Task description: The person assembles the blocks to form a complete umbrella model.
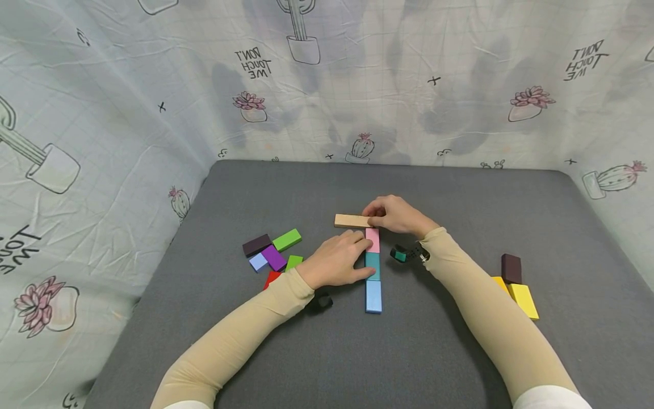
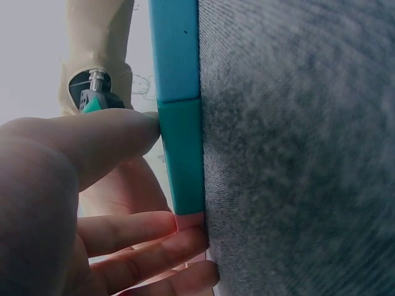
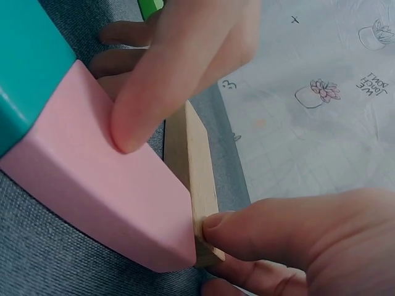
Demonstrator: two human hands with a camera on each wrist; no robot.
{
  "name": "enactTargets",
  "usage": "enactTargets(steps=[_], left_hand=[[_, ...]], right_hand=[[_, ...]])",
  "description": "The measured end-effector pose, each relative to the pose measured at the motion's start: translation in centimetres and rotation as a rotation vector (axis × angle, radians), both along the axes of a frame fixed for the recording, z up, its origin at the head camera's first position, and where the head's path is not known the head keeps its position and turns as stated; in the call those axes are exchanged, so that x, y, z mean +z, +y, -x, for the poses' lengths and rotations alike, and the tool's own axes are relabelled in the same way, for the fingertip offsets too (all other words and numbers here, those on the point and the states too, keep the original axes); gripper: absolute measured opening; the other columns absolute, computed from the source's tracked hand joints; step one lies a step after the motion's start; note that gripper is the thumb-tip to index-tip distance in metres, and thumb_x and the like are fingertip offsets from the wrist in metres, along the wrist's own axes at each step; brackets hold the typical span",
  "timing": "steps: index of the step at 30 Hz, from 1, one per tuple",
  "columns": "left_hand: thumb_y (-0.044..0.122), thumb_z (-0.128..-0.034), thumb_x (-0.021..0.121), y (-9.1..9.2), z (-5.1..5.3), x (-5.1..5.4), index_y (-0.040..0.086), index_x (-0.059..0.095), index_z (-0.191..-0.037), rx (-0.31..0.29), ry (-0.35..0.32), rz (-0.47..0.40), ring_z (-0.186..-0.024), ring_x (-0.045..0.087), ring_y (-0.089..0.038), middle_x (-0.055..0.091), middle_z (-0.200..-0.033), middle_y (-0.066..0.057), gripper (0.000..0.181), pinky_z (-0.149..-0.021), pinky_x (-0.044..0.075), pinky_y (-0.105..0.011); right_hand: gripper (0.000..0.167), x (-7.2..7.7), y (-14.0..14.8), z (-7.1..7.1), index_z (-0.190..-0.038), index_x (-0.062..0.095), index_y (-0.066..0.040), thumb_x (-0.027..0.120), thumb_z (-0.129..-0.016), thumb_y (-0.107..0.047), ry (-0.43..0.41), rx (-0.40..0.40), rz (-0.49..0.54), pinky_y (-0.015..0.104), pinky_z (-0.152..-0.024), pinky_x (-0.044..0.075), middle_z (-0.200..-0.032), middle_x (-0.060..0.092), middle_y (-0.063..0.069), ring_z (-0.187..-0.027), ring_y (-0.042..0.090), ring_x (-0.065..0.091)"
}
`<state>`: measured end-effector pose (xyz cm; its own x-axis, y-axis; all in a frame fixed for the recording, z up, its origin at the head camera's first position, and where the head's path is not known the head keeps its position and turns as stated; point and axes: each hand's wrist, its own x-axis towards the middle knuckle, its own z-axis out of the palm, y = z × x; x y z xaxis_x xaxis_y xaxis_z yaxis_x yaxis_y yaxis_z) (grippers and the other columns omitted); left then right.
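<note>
A pink block (image 1: pixel 373 240), a teal block (image 1: pixel 373 266) and a light blue block (image 1: pixel 373 296) lie end to end in a straight row. My left hand (image 1: pixel 339 258) rests against the row from the left, its thumb on the teal block and its fingertips on the pink one. Crosswise at the far end of the row lies a natural wooden block (image 1: pixel 351 221). The right hand (image 1: pixel 398 216) pinches the right end of that wooden block, between thumb and fingers. Seen from the right wrist, the wooden block (image 3: pixel 200 179) stands right at the pink block's end.
Left on the grey table (image 1: pixel 306 358) is a loose group: a dark block (image 1: pixel 257 245), green blocks (image 1: pixel 287 240), a purple block (image 1: pixel 274 258), a pale blue block (image 1: pixel 258 262) and a partly covered red block (image 1: pixel 271 278). Yellow blocks (image 1: pixel 524 301) and a dark brown block (image 1: pixel 511 268) lie right.
</note>
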<state>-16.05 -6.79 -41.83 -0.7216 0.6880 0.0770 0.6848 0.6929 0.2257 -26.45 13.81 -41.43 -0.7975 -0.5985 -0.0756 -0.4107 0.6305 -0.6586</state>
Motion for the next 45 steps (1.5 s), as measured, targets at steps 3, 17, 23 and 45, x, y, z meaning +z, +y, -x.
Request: enactTargets(steps=[3,17,23,45], left_hand=[[0.047,-0.0955,0.072,0.0,0.0,-0.1,0.01,0.068,-0.128,0.001,0.005,0.0,-0.101,0.06,-0.02,0.064,-0.121,-0.004,0.049,-0.08,0.056,-0.034],[0.047,-0.0959,0.072,0.0,0.0,-0.2,0.011,0.067,-0.131,0.015,-0.013,0.005,-0.107,0.061,-0.02,0.064,-0.124,-0.004,0.05,-0.086,0.056,-0.036],[0.046,-0.0957,0.073,-0.1,0.0,-0.2,0.01,0.067,-0.129,0.015,-0.014,0.004,-0.104,0.061,-0.019,0.064,-0.121,-0.004,0.05,-0.083,0.056,-0.035],[0.048,-0.0964,0.072,0.0,0.0,0.1,0.009,0.066,-0.132,0.005,-0.016,0.02,-0.108,0.061,-0.02,0.064,-0.125,-0.006,0.053,-0.086,0.057,-0.036]], right_hand=[[0.02,0.0,0.1,-0.1,-0.118,0.076,-0.004,0.067,-0.1,-0.01,-0.005,0.005,0.0,0.037,-0.081,0.052,-0.11,0.072,0.011,-0.09,0.021,0.064],[0.021,0.0,0.0,-0.4,-0.118,0.076,-0.005,0.067,-0.1,-0.011,0.003,0.022,0.014,0.037,-0.081,0.051,-0.112,0.072,0.011,-0.09,0.021,0.063],[0.021,-0.2,0.0,-0.4,-0.118,0.077,-0.006,0.067,-0.1,-0.011,-0.003,0.018,0.025,0.035,-0.079,0.051,-0.109,0.071,0.01,-0.088,0.019,0.062],[0.03,0.3,0.6,-1.2,-0.126,0.072,-0.004,0.069,-0.099,-0.016,0.09,-0.021,0.006,0.041,-0.081,0.052,-0.113,0.069,0.012,-0.095,0.024,0.064]])
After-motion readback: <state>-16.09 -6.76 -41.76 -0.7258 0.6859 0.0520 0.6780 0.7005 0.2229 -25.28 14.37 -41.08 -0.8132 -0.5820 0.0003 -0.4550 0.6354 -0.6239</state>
